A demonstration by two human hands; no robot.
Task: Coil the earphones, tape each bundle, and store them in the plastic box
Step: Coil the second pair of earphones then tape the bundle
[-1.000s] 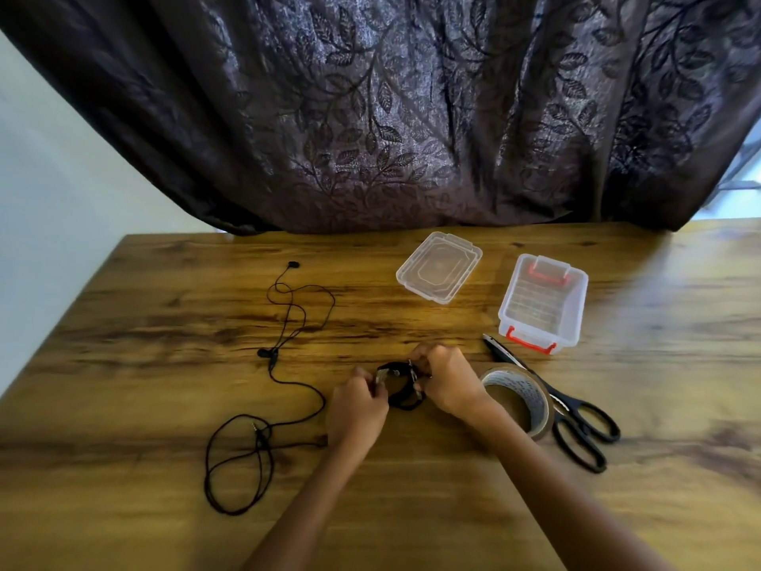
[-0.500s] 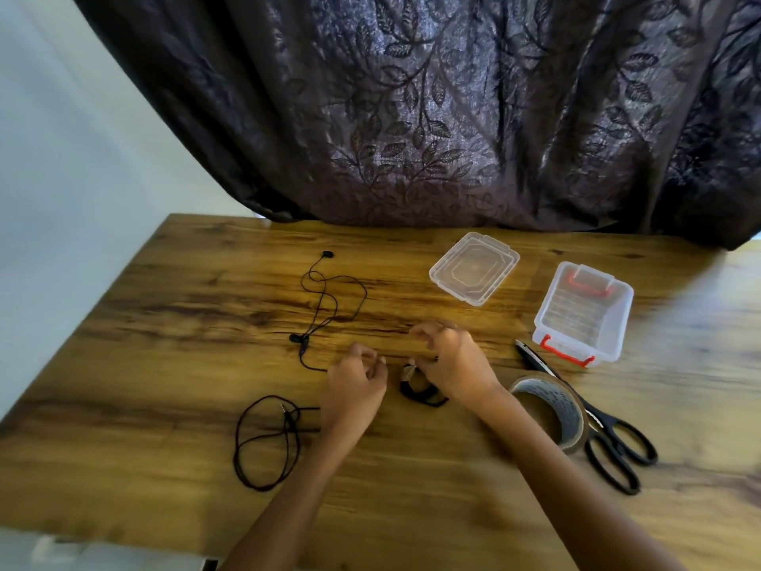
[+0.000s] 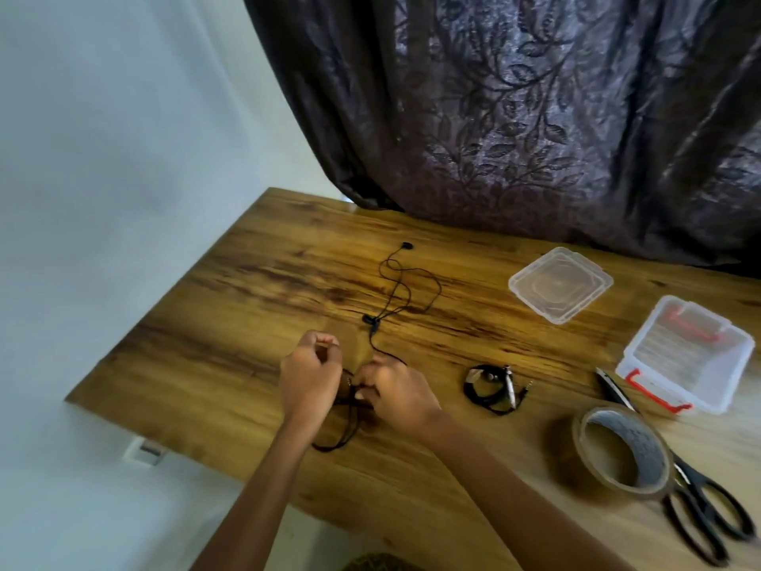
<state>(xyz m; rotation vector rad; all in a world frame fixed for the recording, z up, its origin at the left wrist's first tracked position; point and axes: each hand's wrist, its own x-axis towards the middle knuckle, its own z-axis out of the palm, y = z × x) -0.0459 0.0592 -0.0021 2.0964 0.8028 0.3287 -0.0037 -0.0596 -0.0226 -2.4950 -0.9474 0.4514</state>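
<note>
Both hands are brought close together over the near left part of the table (image 3: 230, 323). The left hand (image 3: 311, 381) is curled, its fingers bent inward; whether the cord is pinched in it cannot be told. The right hand (image 3: 397, 395) is closed on the loose earphone cord (image 3: 395, 298), just beside the left. From the hands, part of this cord is looped back toward the near edge, and the rest is trailed away beyond the fingers to an earbud far ahead. To the right of the right hand, apart from it, a coiled bundle (image 3: 492, 389) is laid flat, its plug pointing right. Further right, the tape roll (image 3: 622, 455) is seen, touched by the scissors (image 3: 700, 504). Beyond these, the open box (image 3: 687, 356) is placed, with the lid (image 3: 560, 288) to its left.
</note>
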